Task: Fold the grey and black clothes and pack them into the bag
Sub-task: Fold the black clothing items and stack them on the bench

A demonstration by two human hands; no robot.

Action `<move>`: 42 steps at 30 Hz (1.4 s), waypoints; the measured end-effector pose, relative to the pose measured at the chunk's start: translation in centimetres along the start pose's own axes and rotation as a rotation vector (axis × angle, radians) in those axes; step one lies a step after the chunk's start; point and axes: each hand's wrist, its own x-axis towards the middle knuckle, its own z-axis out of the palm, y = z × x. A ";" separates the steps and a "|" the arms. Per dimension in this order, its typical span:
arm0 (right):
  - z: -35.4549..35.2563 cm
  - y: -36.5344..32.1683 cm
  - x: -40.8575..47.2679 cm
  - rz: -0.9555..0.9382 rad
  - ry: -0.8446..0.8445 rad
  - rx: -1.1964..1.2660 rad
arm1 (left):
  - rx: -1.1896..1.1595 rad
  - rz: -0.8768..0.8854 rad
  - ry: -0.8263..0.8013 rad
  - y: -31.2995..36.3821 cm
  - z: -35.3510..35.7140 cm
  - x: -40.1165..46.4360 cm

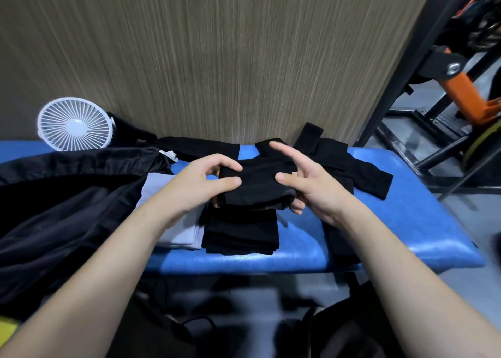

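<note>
A small folded black garment (254,187) is held just above the blue padded bench (406,222). My left hand (206,184) pinches its left edge between thumb and fingers. My right hand (306,184) grips its right edge with thumb on top and lower fingers underneath, index finger raised. Below it lies a stack of folded black clothes (241,233), beside a folded grey garment (176,222). More unfolded black clothes (357,170) lie at the right back. A large black bag (67,208) spreads over the bench's left part.
A white desk fan (74,124) stands at the back left against a wood-grain wall. Orange and black gym equipment (455,86) stands to the right. Dark items, perhaps another bag (339,330), lie on the floor under the bench's front edge.
</note>
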 end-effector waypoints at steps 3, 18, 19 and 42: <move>0.4 0.1 -0.5 0.007 -0.038 -0.145 | 0.070 -0.012 -0.021 -0.3 -0.2 -0.4; 0.4 1.5 -1.1 0.229 -0.207 -0.575 | 0.766 0.029 -0.136 -2.4 0.4 -0.8; 0.3 1.3 -1.2 0.213 -0.191 -0.616 | 0.844 0.059 -0.113 -2.4 0.5 -0.9; 3.9 6.4 -1.2 -0.026 -0.175 -1.335 | 1.224 0.127 -0.221 -5.9 3.4 -1.4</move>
